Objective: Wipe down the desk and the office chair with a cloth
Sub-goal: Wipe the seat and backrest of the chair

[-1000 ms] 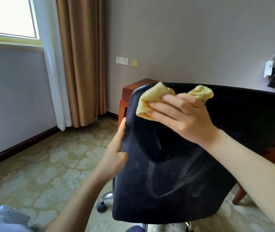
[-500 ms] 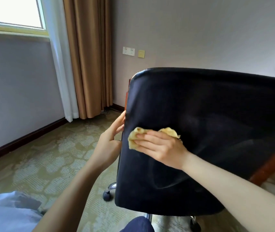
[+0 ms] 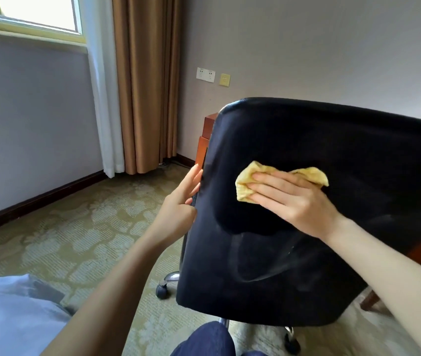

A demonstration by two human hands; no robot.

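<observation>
Two flat hands: the right hand (image 3: 294, 201) pins the soft, limp cloth (image 3: 245, 186) under straight fingers against the office chair (image 3: 332, 150); the left hand (image 3: 181, 201), straight-fingered, braces the likely-rolling chair's edge.

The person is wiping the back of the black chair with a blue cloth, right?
Not quite: the cloth is yellow, not blue. The head view shows the right hand pressing it on the back of the black chair.

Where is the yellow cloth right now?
In the head view, the cloth is pressed against the back of the black chair, under the right hand, just right of the left hand at the chair's edge.
</observation>
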